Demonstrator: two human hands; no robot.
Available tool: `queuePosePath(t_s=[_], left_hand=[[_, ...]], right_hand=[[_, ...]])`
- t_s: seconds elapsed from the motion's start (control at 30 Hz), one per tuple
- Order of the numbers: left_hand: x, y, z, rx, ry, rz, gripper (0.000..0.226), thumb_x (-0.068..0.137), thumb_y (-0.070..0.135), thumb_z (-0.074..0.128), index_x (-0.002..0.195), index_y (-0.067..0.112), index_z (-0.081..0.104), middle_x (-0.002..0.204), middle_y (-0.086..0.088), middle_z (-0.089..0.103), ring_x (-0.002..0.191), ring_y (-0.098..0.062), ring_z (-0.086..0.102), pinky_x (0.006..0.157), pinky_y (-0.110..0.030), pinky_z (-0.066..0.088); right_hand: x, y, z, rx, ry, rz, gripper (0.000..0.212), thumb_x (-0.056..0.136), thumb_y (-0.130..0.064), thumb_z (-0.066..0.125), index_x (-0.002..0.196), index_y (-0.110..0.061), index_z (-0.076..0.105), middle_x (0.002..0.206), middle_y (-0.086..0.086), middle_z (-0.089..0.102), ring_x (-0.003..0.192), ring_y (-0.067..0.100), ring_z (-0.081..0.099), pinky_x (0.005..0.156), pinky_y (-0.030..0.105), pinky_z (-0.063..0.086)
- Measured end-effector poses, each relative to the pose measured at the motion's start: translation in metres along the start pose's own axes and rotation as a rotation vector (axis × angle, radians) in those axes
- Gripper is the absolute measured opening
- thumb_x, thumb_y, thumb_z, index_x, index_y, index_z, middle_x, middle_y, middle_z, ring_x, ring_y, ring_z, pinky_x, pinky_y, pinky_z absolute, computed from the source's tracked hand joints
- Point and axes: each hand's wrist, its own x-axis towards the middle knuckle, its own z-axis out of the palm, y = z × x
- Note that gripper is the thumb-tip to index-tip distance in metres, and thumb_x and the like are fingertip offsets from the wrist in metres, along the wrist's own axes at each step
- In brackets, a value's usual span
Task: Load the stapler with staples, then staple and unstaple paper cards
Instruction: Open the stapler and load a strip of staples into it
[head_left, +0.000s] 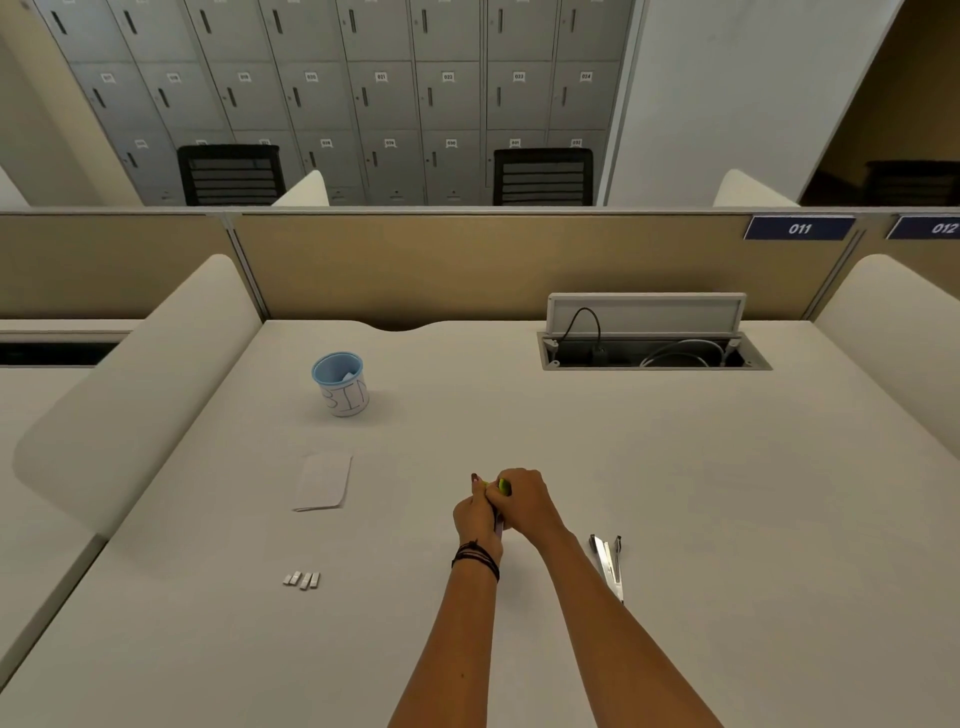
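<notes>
Gripping the yellow-green stapler (503, 487) in my closed left hand (475, 517) and right hand (522, 501) — cards (323, 482), staple strips (302, 580), cup (341, 383) lay leftward; a metal tool (609, 564) lay rightward.

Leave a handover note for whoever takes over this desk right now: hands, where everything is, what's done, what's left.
Left hand and right hand are both closed around a small yellow-green stapler at mid-desk; whether it is loaded cannot be seen.
Staple strips lie near left.
Paper cards are stacked left of the hands.
Metal staple remover lies right of the right forearm.
Blue-rimmed cup stands further back left.
Done: stapler picked up.
Left: loading if unfinished, then stapling and unstapling cards.
</notes>
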Motion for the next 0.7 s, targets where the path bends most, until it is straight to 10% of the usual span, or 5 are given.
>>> queuePosePath(t_s=[0.5,0.63,0.7], left_hand=[[0.005,0.0,0.001,-0.044,0.015,-0.023,0.044,0.099,0.031,0.043,0.064,0.007,0.052,0.059,-0.008,0.048,0.051,-0.017,0.044,0.036,-0.019,0.043],[0.021,0.016,-0.026,-0.13,0.07,-0.016,0.042,0.102,0.032,0.027,0.122,0.001,0.046,0.134,-0.021,0.05,0.119,-0.038,0.052,0.093,-0.03,0.046],[0.034,0.031,-0.038,-0.197,0.053,0.045,0.038,0.102,0.031,0.031,0.118,0.001,0.046,0.137,-0.022,0.048,0.114,-0.039,0.056,0.084,-0.033,0.049]], right_hand=[[0.005,-0.005,-0.003,-0.058,-0.043,0.002,0.051,0.082,-0.014,0.057,0.048,-0.017,0.02,0.046,0.001,0.021,0.044,0.012,0.018,0.045,0.025,0.018],[-0.002,0.007,-0.017,0.122,-0.045,0.079,0.037,0.086,-0.008,0.055,0.051,-0.008,0.041,0.053,0.01,0.049,0.035,0.006,0.048,0.041,0.022,0.046],[-0.011,0.014,-0.02,0.188,-0.092,0.1,0.028,0.089,-0.014,0.057,0.063,-0.003,0.057,0.056,0.012,0.058,0.036,0.005,0.054,0.046,0.022,0.051]])
